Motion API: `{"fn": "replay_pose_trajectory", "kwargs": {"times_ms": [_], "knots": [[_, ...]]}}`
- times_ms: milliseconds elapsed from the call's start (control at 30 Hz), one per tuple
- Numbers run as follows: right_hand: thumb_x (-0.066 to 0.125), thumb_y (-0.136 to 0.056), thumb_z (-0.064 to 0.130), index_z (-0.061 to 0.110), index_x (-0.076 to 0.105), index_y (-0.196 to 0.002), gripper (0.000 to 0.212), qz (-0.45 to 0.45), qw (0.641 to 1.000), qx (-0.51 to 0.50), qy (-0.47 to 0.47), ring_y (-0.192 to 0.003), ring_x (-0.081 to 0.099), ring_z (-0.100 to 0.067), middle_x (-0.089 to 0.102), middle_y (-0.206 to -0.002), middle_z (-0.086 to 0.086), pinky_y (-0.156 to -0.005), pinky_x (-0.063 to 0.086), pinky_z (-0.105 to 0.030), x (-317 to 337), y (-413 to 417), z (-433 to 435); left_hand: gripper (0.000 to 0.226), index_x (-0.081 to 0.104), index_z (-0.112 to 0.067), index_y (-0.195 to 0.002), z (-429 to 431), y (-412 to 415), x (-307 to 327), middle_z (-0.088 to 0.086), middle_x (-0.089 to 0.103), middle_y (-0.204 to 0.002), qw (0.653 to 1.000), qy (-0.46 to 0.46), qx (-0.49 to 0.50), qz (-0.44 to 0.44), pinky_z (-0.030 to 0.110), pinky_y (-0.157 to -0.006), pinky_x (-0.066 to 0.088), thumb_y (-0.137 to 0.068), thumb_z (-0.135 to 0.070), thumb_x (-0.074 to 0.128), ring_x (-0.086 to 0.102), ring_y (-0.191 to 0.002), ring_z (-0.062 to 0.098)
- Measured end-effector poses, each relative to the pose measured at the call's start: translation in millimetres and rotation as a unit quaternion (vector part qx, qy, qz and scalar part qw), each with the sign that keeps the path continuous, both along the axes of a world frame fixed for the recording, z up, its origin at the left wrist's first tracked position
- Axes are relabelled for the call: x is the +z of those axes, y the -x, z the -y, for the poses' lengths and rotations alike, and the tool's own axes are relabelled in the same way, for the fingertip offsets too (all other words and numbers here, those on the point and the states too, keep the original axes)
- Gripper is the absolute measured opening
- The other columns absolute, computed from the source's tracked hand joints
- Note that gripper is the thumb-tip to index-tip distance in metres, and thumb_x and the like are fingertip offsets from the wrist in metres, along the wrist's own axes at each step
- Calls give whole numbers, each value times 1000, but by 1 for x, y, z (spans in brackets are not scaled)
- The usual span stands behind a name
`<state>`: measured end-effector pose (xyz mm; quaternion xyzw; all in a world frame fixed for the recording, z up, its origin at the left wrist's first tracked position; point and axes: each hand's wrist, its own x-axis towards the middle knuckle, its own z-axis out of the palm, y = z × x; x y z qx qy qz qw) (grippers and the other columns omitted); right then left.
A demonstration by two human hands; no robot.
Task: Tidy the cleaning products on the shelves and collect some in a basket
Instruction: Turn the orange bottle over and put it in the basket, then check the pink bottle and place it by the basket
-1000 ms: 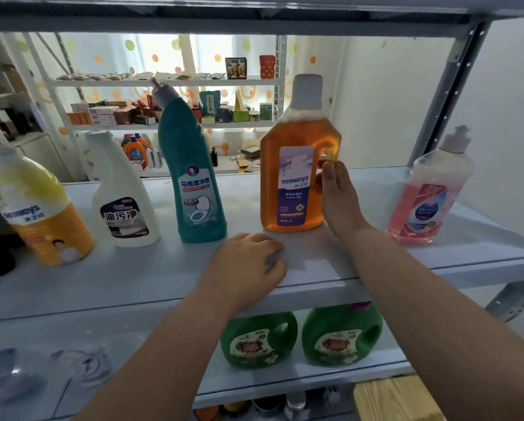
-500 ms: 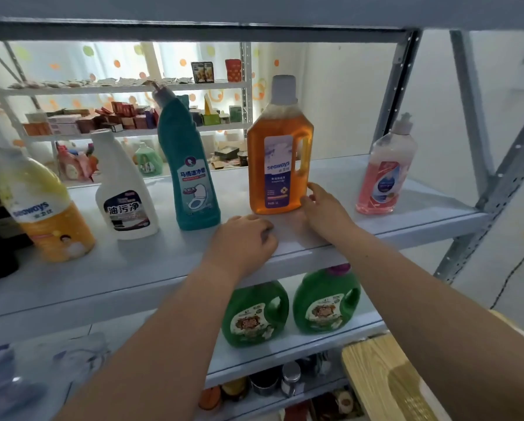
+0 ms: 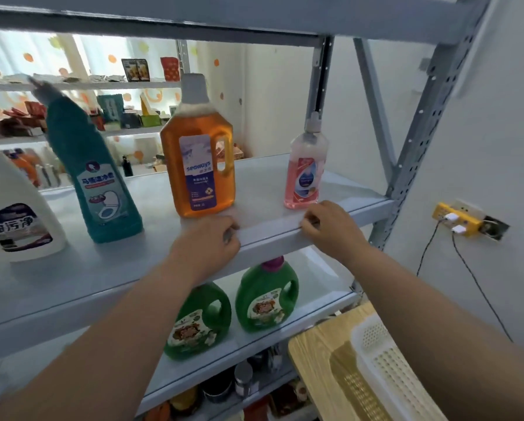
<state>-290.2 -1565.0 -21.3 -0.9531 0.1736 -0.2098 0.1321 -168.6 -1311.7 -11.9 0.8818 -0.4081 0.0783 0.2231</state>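
**Basket**. White perforated plastic, nearest you at lower right, on the wooden table. It looks light and slightly flexible. Only part of it shows, and nothing is visible inside. Once it is loaded, lift it by the rim with both hands.

**Left green jug**, **right green jug**. They stand upright, side by side, on the lower shelf. They are rigid and probably heavy. Hook your fingers through the moulded handle.

**Left hand**, **right hand**. Both sit on the front lip of the shelf, fingers curled over its edge, and neither holds a bottle. Your left is just in front of the orange bottle, your right just in front of the pink one.

**Orange bottle**. It is upright near the front edge and filled to the shoulder, so judge it the heaviest on this shelf. The plastic is smooth and stiff, and the body looks slippery. Take it by the cut-out handle on its right side.

**Pink pump bottle**. It stands upright to the right of the orange bottle, apart from it. It is small and likely light. The pump head is the weak point, so close round the body instead.

**Teal toilet cleaner**. It stands left of the orange bottle. It is tall with a bent neck and probably tips easily. Grip it at mid-body.

**White spray bottle**. It is at the far left, cut off by the frame with its top out of view. Grip it round the body.
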Motion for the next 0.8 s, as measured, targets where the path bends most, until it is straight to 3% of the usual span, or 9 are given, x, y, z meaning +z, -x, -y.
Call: {"fn": "replay_pose_trajectory", "kwargs": {"times_ms": [167,300,367,433,533,700,800], "knots": [[60,-91,39,20,65,-92,20,-44,997,-60,-33,-89,57,-25,55,-91,0,-72,42,-37,13,-20,61,52,47,-34,-140,82,3,15,-10,59,-123,990,39,-28,-130,41,-100,52,-90,-41,61,58,-115,15],[32,-83,51,19,70,-107,55,4,999,-45,2,-89,54,-22,53,-95,1,-74,35,-36,-3,-27,74,78,32,-37,-147,142,-13,24,-13,48,-127,968,124,11,-217,39,-99,51,-83,-49,75,53,-116,13],[26,-82,52,20,72,-108,62,32,999,-41,15,-85,53,-21,55,-94,0,-73,33,-35,-11,-29,77,86,31,-35,-148,166,-21,29,-11,50,-131,945,182,19,-272,37,-97,50,-79,-43,83,53,-116,14],[27,-84,49,20,73,-109,60,48,997,-45,25,-88,57,-23,60,-96,-2,-73,35,-35,-15,-32,81,81,39,-33,-142,182,-27,31,-12,54,-126,929,213,10,-304,34,-95,51,-77,-35,87,56,-115,14],[30,-87,44,21,75,-111,56,64,996,-50,32,-90,59,-22,64,-98,-2,-77,39,-35,-19,-34,85,53,53,-32,-123,194,-27,28,-17,64,-110,934,215,-1,-283,20,-78,46,-80,-29,83,63,-104,9],[27,-96,40,22,71,-121,54,60,997,-30,23,-106,56,-17,65,-112,2,-100,41,-40,-29,-20,77,39,54,-35,-118,187,-10,27,-13,67,-118,926,240,-2,-291,31,-93,49,-88,-28,78,63,-107,11],[25,-105,37,20,65,-126,48,61,997,3,-37,-120,48,-15,60,-122,5,-117,29,-43,-37,3,60,38,49,-41,-117,163,11,32,-19,62,-114,935,217,-30,-279,24,-85,43,-91,-34,76,60,-100,5]]}}
